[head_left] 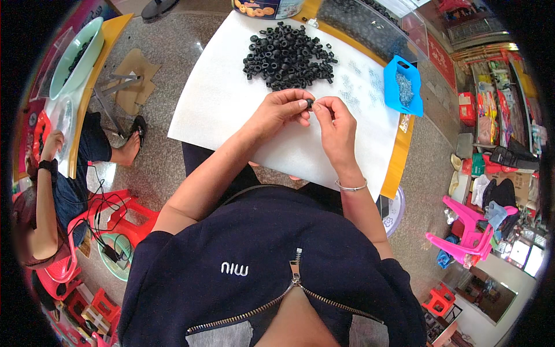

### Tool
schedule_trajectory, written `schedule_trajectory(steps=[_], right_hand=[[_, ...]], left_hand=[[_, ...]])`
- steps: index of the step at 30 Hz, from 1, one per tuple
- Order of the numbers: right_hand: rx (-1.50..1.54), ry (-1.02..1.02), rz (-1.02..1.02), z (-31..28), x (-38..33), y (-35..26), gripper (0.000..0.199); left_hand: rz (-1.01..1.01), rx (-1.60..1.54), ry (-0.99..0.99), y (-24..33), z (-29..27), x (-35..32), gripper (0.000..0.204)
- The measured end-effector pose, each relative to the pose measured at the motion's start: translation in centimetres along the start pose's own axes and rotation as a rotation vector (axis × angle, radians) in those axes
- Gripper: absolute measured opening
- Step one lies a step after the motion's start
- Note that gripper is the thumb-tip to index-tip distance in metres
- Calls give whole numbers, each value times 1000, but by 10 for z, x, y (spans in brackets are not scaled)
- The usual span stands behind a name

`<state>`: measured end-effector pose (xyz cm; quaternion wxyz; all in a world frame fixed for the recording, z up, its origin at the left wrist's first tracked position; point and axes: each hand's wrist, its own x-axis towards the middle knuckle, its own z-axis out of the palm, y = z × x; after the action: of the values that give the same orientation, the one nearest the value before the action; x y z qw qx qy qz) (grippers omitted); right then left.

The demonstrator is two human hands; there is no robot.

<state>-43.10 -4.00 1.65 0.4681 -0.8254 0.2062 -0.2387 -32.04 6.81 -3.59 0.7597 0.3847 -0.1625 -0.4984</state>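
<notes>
Between thumb and fingers my left hand [284, 111] pinches a small round black part [310, 103]. My right hand [335, 120] is closed at the part's right side, its thumb and forefinger pressed together; whether they grip a tiny piece is too small to see. Both hands are over a white sheet [217, 98] on the table. Just beyond them lies a heap of small black parts [287, 55], many with a hole through them. To the right stands a blue plastic basket [403, 87] with small clear pieces inside.
A dark tin [269, 8] stands at the far edge. A transparent box [370, 26] is at the far right. At left, another person's hand [53, 143] works at a yellow table with a pale green basin [77, 58]. A pink stool [468, 231] is on the right.
</notes>
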Motion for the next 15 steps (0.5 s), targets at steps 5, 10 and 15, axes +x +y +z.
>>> schedule_trajectory(steps=[5,10,15], right_hand=[[56,-8,64,1,1,1,13],[360,-139,219,-5,8,15,15],[67,-8,157,-16,36,39,13]], left_hand=[[-10,4,-14,1,1,0,21],[-20,-6,-62,1,-1,1,22],[-23,-60,22,4,-1,1,22]])
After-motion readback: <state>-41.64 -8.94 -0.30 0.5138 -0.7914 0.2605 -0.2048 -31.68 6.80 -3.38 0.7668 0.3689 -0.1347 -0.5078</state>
